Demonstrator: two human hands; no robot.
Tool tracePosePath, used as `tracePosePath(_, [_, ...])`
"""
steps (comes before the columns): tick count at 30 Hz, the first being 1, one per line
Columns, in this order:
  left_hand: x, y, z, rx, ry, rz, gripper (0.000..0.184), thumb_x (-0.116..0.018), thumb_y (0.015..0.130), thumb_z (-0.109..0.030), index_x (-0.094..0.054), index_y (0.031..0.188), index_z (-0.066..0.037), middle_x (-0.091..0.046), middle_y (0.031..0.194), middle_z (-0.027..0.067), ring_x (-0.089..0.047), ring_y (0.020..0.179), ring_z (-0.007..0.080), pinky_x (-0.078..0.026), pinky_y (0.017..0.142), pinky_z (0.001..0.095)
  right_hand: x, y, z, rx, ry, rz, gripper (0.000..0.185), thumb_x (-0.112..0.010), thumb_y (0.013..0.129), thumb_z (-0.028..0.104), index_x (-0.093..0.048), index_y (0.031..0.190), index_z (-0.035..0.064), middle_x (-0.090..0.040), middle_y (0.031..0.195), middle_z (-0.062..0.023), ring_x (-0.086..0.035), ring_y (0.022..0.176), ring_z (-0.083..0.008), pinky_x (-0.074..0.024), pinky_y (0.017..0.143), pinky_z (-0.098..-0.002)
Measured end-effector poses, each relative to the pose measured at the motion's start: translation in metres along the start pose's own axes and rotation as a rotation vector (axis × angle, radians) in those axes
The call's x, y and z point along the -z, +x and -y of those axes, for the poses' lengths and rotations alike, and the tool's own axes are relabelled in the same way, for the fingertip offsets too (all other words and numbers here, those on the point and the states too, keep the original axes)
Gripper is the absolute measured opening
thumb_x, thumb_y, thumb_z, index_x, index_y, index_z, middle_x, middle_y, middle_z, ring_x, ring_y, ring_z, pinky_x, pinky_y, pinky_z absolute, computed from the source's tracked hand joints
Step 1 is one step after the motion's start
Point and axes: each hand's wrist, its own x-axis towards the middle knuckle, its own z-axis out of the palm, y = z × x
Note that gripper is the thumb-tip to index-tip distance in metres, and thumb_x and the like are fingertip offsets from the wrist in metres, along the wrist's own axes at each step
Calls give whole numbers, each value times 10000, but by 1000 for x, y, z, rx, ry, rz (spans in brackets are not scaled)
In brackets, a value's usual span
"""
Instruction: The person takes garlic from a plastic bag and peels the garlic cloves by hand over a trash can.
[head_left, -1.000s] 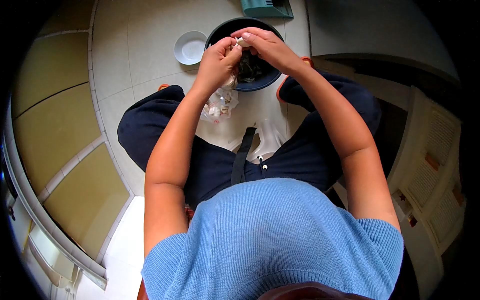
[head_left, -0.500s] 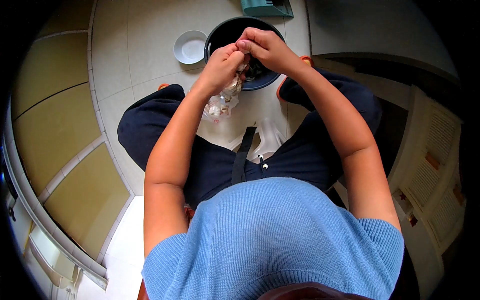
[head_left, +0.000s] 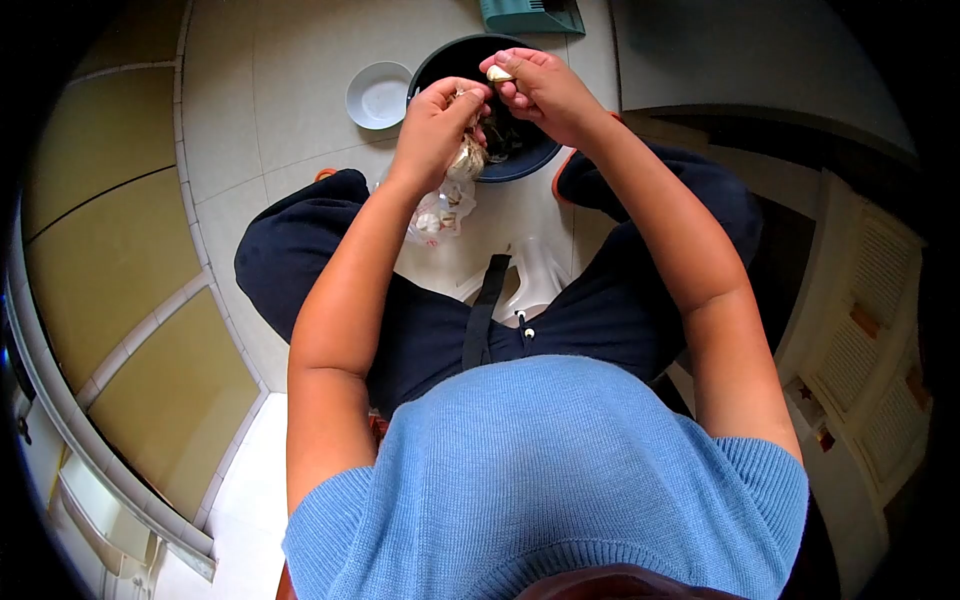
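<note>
A pale garlic clove [head_left: 498, 73] is pinched between the thumb and fingers of my right hand [head_left: 545, 95], above the dark bucket [head_left: 545, 165]. My left hand [head_left: 432, 130] is closed around a garlic bulb [head_left: 468, 158], whose papery lower part shows beneath the fingers. Dry skin sticks up by the left thumb. The two hands are a little apart. Below my left wrist, a clear plastic bag [head_left: 452, 205] holds more garlic bulbs. Dark scraps lie inside the bucket, partly hidden by my hands.
A white bowl [head_left: 380, 97] rests on the tiled floor left of the bucket. Behind the bucket lies a teal dustpan [head_left: 535, 18]. My knees flank the bucket, and a white plastic stool [head_left: 538, 280] shows between my legs.
My hands were together at the fingertips and have moved apart. The right one has come away with the clove, now visible; the left has stayed nearly in place.
</note>
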Motion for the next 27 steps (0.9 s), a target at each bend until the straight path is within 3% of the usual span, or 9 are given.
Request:
tracePosePath(3, [-3, 0, -3, -229, 196, -186, 147, -627, 832, -142, -622, 903, -13, -604, 728, 37, -567, 590, 93, -461, 536, 237, -1, 1, -1, -54, 63, 33, 193, -514, 922, 230, -582, 909, 49, -510, 646, 32, -428, 499, -26, -322, 426, -153])
tracePosePath(4, [-1, 0, -4, -229, 196, -186, 147, -627, 832, -142, -622, 903, -13, -604, 728, 37, -567, 590, 93, -461, 536, 237, -2, 0, -1, -77, -4, 4, 185, -524, 917, 232, -572, 885, 55, -517, 645, 29, -432, 493, -28, -322, 422, -155])
tracePosePath(6, [1, 1, -6, -416, 599, -235, 143, -642, 806, -144, -640, 865, -14, -622, 723, 54, -576, 610, 104, -464, 564, 260, -3, -1, 0, -101, -70, -25, 181, -535, 911, 233, -563, 862, 61, -525, 645, 26, -435, 488, -30, -322, 417, -157])
tracePosePath(10, [2, 2, -7, -680, 812, -198, 146, -646, 792, -140, -648, 864, -13, -629, 721, 83, -557, 623, 110, -447, 585, 262, -2, -1, 1, -128, -94, -35, 178, -549, 900, 231, -562, 841, 64, -544, 651, 17, -446, 487, -35, -326, 417, -161])
tracePosePath(14, [2, -1, -8, -655, 831, -204, 153, -642, 798, -145, -658, 877, -15, -616, 683, 77, -534, 584, 96, -431, 554, 250, -5, -4, 0, -93, -86, -15, 180, -548, 899, 224, -591, 874, 51, -577, 693, 4, -476, 546, -36, -353, 452, -160])
tracePosePath(16, [3, 0, -7, -469, 664, -263, 159, -642, 801, -150, -668, 884, -17, -586, 617, 61, -500, 536, 79, -412, 517, 239, -8, -5, 4, -75, -69, 14, 189, -556, 898, 235, -598, 885, 51, -590, 722, 0, -483, 571, -36, -360, 471, -158])
tracePosePath(17, [4, 1, -8, -488, 662, -263, 163, -641, 805, -153, -672, 882, -14, -560, 571, 49, -471, 505, 69, -399, 495, 228, -9, -5, 5, -59, -51, 42, 198, -563, 896, 245, -606, 896, 52, -604, 750, -4, -490, 597, -36, -367, 489, -156])
tracePosePath(24, [6, 2, -4, -441, 592, -217, 161, -637, 812, -154, -668, 873, -9, -543, 562, 24, -458, 506, 60, -388, 486, 223, -2, -2, 1, -26, -175, 27, 222, -587, 890, 279, -620, 955, 69, -621, 802, 2, -496, 631, -33, -363, 515, -159])
tracePosePath(27, [6, 0, -5, -401, 641, -179, 163, -623, 848, -153, -668, 913, -11, -578, 679, -31, -482, 591, 27, -396, 538, 196, -4, -2, -1, -4, -150, 5, 214, -585, 892, 266, -627, 980, 76, -622, 795, 9, -500, 636, -29, -356, 510, -161])
